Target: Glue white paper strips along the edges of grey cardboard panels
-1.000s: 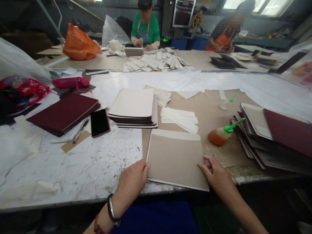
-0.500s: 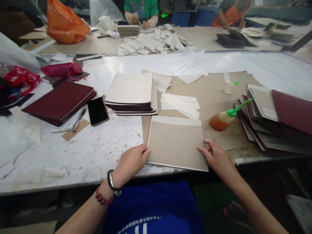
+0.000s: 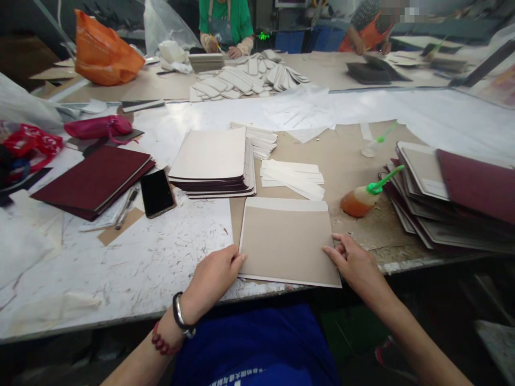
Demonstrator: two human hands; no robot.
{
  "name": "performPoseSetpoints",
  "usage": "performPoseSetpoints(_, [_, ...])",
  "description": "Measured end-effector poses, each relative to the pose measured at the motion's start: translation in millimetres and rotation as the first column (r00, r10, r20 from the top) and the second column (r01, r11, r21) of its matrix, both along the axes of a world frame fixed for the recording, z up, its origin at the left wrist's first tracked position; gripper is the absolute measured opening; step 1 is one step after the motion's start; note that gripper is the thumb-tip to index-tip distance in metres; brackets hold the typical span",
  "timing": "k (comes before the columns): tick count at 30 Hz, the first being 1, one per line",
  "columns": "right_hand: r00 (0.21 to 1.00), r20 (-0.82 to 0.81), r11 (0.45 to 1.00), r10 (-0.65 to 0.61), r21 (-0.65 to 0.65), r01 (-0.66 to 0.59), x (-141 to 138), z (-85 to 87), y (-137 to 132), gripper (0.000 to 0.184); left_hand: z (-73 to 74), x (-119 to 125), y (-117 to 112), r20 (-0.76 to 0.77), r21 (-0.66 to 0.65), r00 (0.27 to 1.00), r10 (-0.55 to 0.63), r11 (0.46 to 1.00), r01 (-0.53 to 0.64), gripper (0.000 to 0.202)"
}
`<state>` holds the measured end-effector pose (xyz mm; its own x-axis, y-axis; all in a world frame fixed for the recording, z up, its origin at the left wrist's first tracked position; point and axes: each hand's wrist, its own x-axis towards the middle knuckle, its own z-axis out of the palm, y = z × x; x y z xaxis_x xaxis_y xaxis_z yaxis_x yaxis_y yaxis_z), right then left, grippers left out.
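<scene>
A tan board panel point(image 3: 287, 241) with a pale strip along its far edge lies flat at the near edge of the table. My left hand point(image 3: 212, 276) grips its left edge, fingers curled onto the board. At the right edge my right hand point(image 3: 354, 262) holds the panel, thumb on top. Just beyond it lie white paper strips point(image 3: 293, 178) and a stack of pale covers point(image 3: 213, 162). An orange glue bottle with a green nozzle point(image 3: 364, 195) lies on its side to the right.
A black phone point(image 3: 156, 193), a pen and maroon covers point(image 3: 92, 181) sit at the left. More covers are piled at the right point(image 3: 450, 198). Two other people work at the far side, near spread white pieces point(image 3: 249, 80) and an orange bag point(image 3: 105, 49).
The view tipped down and then back up a little. Both hands stay on the panel's side edges; the panel has barely shifted on the table.
</scene>
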<state>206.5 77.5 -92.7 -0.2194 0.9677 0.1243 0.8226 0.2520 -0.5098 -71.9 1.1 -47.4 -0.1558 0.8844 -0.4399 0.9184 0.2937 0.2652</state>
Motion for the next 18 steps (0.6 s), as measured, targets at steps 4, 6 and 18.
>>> performPoseSetpoints(4, [1.000, -0.019, 1.000, 0.004, -0.026, -0.004, -1, 3.5, -3, 0.020, 4.9, 9, -3, -0.056, -0.028, 0.998, -0.006, 1.000, 0.005, 0.024])
performPoseSetpoints(6, [0.999, -0.034, 0.999, 0.009, -0.054, -0.011, -3, 6.8, -4, 0.019, 4.2, 15, -8, -0.164, -0.027, 0.986, -0.019, 1.000, 0.014, 0.025])
performPoseSetpoints(18, [0.998, -0.053, 0.996, -0.018, -0.086, 0.014, -6, 13.8, -6, 0.017, -62.8, 1, -21, -0.249, 0.601, 0.900, -0.357, 0.672, 0.432, 0.053])
